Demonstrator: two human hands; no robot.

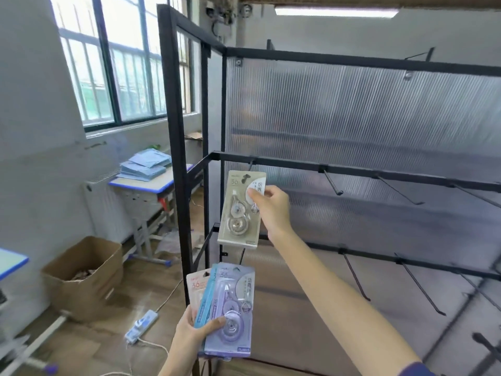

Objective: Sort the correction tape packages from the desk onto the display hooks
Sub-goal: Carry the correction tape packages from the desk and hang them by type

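My right hand (271, 210) pinches a beige correction tape package (238, 213) by its upper right edge. It holds the card upright just under the leftmost hook (251, 164) of the middle rail, with the hang hole close below the hook's tip. Lower down, my left hand (195, 335) grips a fanned stack of packages: a purple one (233, 316) in front, a blue one (207, 299) behind it and a pink one (196, 287) at the back. More bare hooks (332, 183) stick out along the black display rack (173, 131).
A cardboard box (86, 275) stands on the floor at the left. A power strip (141, 325) with its cord lies near my feet. A blue-edged desk (143, 183) with stacked blue papers stands under the window. Long hooks (355, 275) on the lower rail jut toward me.
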